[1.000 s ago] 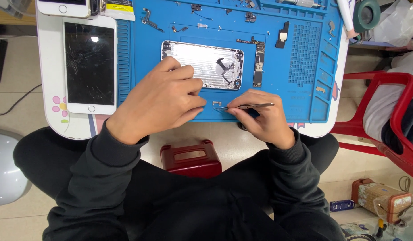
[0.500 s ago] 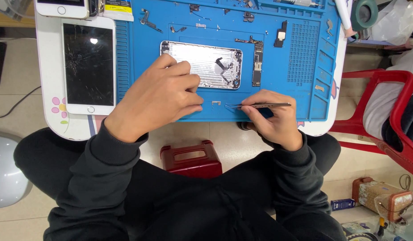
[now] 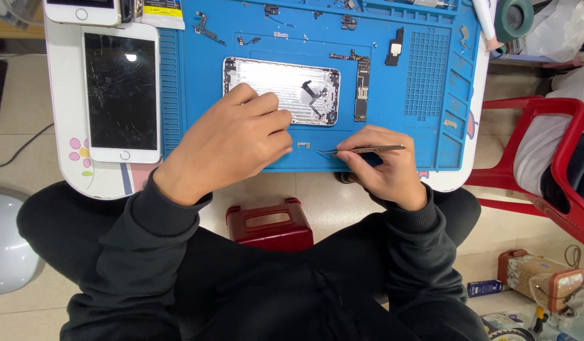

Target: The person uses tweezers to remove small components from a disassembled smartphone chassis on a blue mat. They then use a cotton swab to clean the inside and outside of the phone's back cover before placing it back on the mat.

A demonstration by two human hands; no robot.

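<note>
My left hand [image 3: 232, 142] rests on the blue work mat [image 3: 197, 95], its fingers lying over the near left part of an opened silver phone housing [image 3: 292, 85]. My right hand [image 3: 383, 167] grips metal tweezers [image 3: 361, 150] whose tips point left toward a tiny metal part [image 3: 303, 146] on the mat between the hands. A narrow circuit board [image 3: 361, 88] lies just right of the housing.
A white phone with a cracked screen [image 3: 120, 91] lies on the small white table left of the mat. Small parts and a black module [image 3: 395, 48] sit near the mat's far edge. A dark red stool [image 3: 270, 224] stands below, a red chair [image 3: 557, 164] to the right.
My right hand and the tweezers have shifted slightly left, bringing the tips closer to the tiny part. My left hand has stayed on the housing.
</note>
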